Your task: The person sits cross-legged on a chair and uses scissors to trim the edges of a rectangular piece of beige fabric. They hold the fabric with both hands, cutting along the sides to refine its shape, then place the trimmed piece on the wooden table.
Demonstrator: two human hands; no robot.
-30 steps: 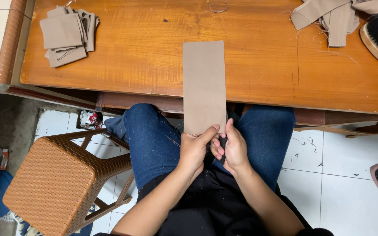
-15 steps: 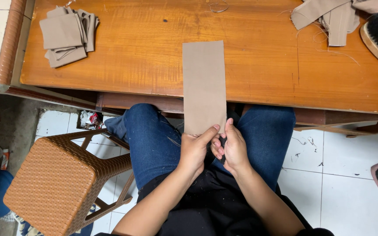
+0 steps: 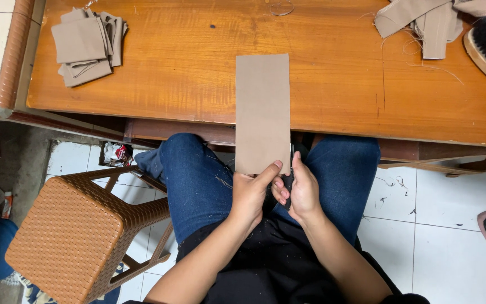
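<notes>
Two hands meet at the near end of one long tan fabric strip (image 3: 262,110). Strip's long axis runs straight away from the body: far end lies flat on the wooden table (image 3: 338,101), near end overhangs the table's near edge above the lap. Left hand (image 3: 252,194) pinches the near edge, thumb on top. Right hand (image 3: 301,188), just beside it and touching, is closed round small dark scissors (image 3: 289,179) at the strip's near right corner; blade opening cannot be told.
</notes>
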